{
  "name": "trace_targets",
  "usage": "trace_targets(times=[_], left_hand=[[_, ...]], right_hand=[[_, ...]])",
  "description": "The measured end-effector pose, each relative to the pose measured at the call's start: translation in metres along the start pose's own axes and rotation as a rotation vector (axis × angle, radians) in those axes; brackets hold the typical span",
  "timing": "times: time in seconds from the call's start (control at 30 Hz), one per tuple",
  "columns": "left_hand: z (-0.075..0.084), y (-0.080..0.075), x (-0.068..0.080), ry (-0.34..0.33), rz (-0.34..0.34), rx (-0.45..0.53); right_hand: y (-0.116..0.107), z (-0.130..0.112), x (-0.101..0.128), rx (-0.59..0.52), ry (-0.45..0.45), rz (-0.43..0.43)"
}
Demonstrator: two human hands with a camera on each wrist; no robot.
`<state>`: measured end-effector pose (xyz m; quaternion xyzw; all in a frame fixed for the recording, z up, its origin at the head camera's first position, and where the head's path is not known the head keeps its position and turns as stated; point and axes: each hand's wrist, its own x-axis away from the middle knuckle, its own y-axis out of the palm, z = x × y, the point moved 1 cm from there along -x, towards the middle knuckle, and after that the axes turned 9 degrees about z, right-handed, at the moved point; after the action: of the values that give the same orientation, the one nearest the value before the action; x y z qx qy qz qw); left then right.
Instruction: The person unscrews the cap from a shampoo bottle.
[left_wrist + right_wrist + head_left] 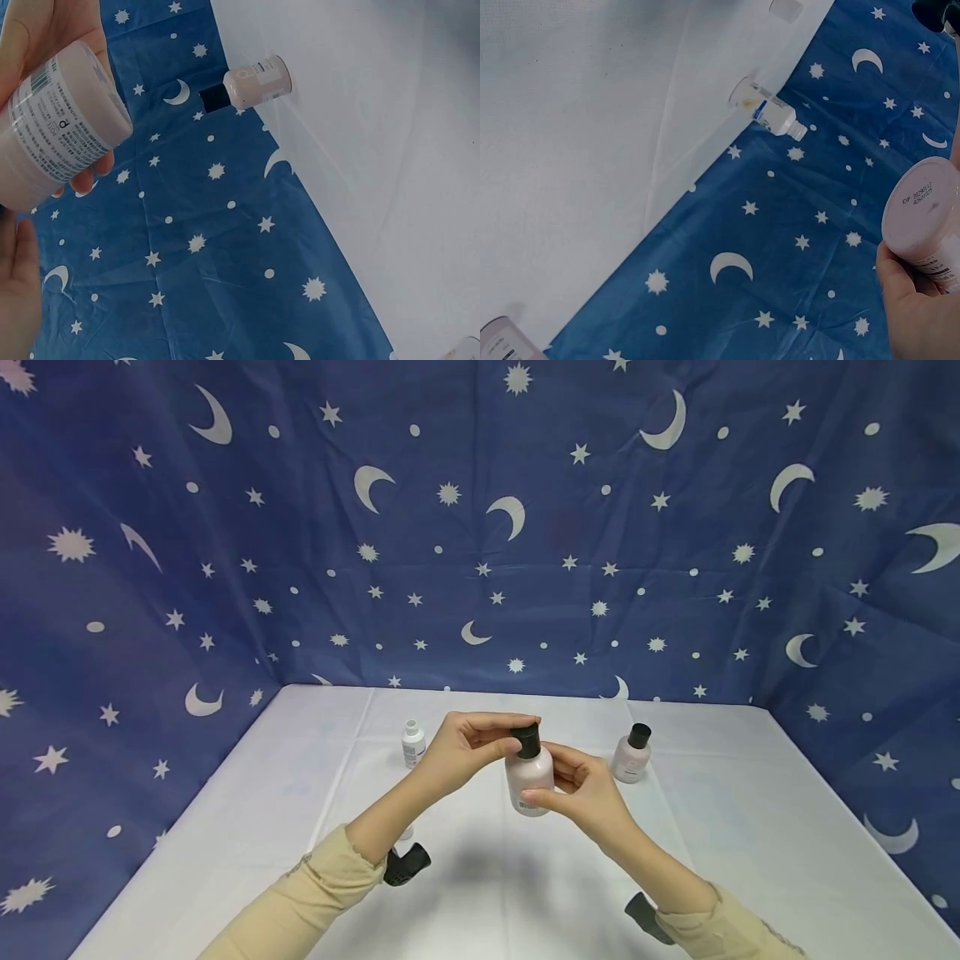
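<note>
A pale pink bottle [528, 781] with a black cap [527, 741] is held up above the white table [480, 852]. My left hand [468, 743] curls its fingers round the cap from the left. My right hand [577, 789] grips the bottle's body from the right. The bottle's printed label [56, 131] fills the upper left of the left wrist view. Its round base [922, 206] with a date stamp shows in the right wrist view, with my right palm [915, 315] under it.
A second pink bottle [632, 753] with a black cap stands at the back right, also the bottle [255, 82]. A small white bottle [412, 743] stands at the back left, also the white bottle [772, 112]. Blue star-and-moon cloth [480, 527] walls three sides.
</note>
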<state>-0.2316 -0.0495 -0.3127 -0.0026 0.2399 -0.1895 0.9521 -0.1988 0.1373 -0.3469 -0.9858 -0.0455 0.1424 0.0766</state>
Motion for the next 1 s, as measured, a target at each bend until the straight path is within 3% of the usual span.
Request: trace_targets(times=[0.17,0.37,0.67,0.77,0.87,1.0], left_hand=[[0.001,0.000,0.002,-0.003,0.073,-0.021],[0.002,0.004,-0.001,0.052,0.086,-0.049],[0.003,0.007,-0.004,0.064,0.080,-0.119],[0.004,0.005,-0.005,0.123,0.017,-0.127],[0.007,0.000,-0.005,0.168,-0.102,-0.158],[0.010,-0.006,-0.005,0.168,-0.258,-0.194]], right_hand=[[0.002,0.000,0.001,-0.019,-0.016,-0.022],[0.003,-0.001,0.001,-0.019,-0.025,-0.017],[0.003,-0.003,0.000,-0.030,-0.021,-0.027],[0.002,-0.003,0.000,-0.023,-0.016,-0.023],[0.001,-0.003,-0.001,-0.019,-0.023,-0.022],[0.000,-0.005,-0.001,-0.019,-0.025,-0.022]])
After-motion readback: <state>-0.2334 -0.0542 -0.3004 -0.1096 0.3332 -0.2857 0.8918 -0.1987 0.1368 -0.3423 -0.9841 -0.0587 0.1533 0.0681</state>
